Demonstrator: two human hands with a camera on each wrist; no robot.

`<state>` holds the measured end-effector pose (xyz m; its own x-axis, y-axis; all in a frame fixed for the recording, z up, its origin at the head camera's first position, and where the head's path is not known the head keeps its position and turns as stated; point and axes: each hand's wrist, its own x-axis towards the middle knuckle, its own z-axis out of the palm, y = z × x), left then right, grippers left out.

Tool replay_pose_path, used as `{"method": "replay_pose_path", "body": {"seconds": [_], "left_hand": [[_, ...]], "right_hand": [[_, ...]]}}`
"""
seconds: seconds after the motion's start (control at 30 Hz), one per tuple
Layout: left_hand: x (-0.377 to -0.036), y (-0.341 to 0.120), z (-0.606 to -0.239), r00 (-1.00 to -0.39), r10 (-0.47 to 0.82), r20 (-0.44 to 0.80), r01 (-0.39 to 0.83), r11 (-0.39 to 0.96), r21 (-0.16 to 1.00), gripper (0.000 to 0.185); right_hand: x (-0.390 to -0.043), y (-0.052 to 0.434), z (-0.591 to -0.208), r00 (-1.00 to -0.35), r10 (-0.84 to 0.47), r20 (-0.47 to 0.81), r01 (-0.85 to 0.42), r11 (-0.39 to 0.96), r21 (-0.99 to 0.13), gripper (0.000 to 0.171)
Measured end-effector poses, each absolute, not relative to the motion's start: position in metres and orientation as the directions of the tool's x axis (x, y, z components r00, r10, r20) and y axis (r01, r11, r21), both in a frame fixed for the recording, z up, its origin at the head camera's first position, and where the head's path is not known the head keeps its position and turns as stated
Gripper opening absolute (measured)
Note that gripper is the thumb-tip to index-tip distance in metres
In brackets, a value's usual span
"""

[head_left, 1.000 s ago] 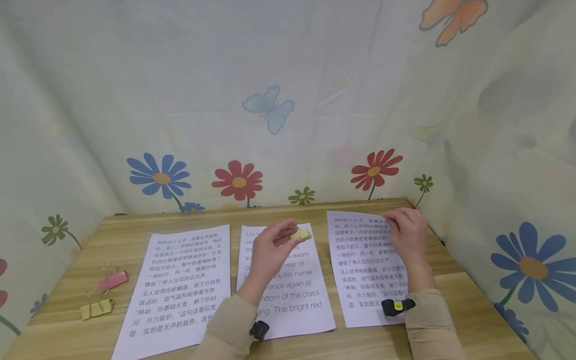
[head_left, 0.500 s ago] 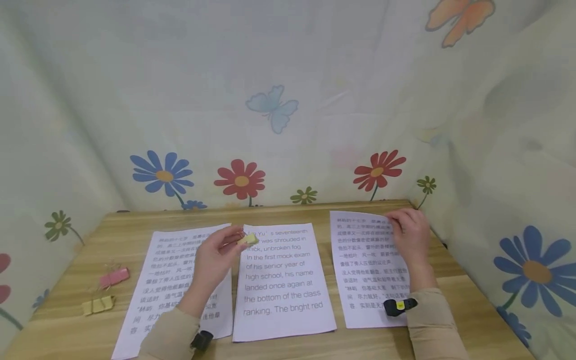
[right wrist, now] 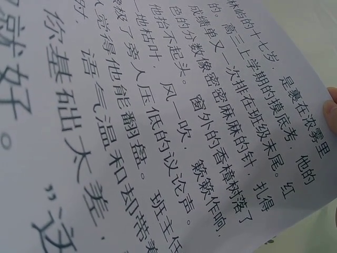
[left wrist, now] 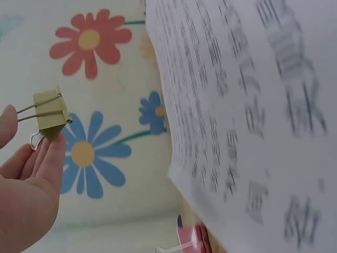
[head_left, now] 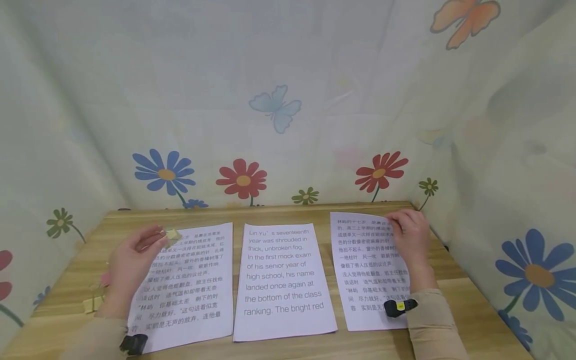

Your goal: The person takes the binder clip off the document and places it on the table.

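Note:
My left hand (head_left: 163,240) pinches a small yellow binder clip (head_left: 173,234) by its wire handles, above the top left corner of the left sheet (head_left: 189,285). In the left wrist view the clip (left wrist: 50,113) sticks up from my fingertips (left wrist: 52,153), beside the left sheet (left wrist: 253,132). My right hand (head_left: 400,225) holds the top right corner of the right sheet (head_left: 360,270), which is printed with Chinese text. The right wrist view shows that sheet (right wrist: 158,126) close up, with one fingertip (right wrist: 331,113) on its right edge.
A middle sheet (head_left: 283,280) with English text lies between the other two on the wooden table (head_left: 279,212). A pink clip (head_left: 104,278) and another yellow clip (head_left: 92,303) lie at the left, partly behind my left wrist. Flowered cloth walls (head_left: 279,125) enclose the table.
My left hand has carried the yellow clip leftward, from over the middle sheet to the left sheet's top left corner. The right hand has stayed on the right sheet's corner.

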<state>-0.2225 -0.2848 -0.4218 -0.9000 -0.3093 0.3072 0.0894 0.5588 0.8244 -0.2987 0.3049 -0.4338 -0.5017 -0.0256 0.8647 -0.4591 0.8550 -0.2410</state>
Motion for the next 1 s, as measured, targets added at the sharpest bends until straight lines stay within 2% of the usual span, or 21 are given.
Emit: {"method": "replay_pose_path", "body": {"seconds": [0.1, 0.37, 0.43, 0.67, 0.9, 1.0], "left_hand": [[-0.216, -0.314, -0.423, -0.918, -0.282, 0.278, 0.048, 0.616, 0.786, 0.057], [-0.201, -0.370, -0.432, -0.964, -0.137, 0.229, 0.097, 0.619, 0.780, 0.063], [-0.198, -0.381, -0.435, -0.969, -0.122, 0.217, 0.086, 0.654, 0.752, 0.063], [-0.192, -0.414, -0.445, -0.963, -0.167, 0.210, 0.036, 0.694, 0.719, 0.062], [-0.189, -0.448, -0.446, -0.928, -0.320, 0.192, -0.097, 0.704, 0.704, 0.069], [-0.188, -0.461, -0.452, -0.911, -0.343, 0.229, -0.071, 0.678, 0.732, 0.066]], "right_hand": [[-0.298, 0.305, -0.433, -0.492, -0.024, 0.870, -0.472, 0.847, -0.244, 0.013], [-0.299, 0.306, -0.433, -0.497, -0.018, 0.867, -0.465, 0.849, -0.249, 0.014], [-0.299, 0.306, -0.434, -0.506, -0.018, 0.862, -0.457, 0.853, -0.250, 0.014], [-0.299, 0.307, -0.434, -0.525, -0.014, 0.851, -0.451, 0.853, -0.265, 0.013], [-0.298, 0.307, -0.434, -0.526, -0.012, 0.850, -0.446, 0.855, -0.264, 0.014], [-0.299, 0.308, -0.434, -0.522, -0.017, 0.853, -0.449, 0.855, -0.258, 0.014]]}}
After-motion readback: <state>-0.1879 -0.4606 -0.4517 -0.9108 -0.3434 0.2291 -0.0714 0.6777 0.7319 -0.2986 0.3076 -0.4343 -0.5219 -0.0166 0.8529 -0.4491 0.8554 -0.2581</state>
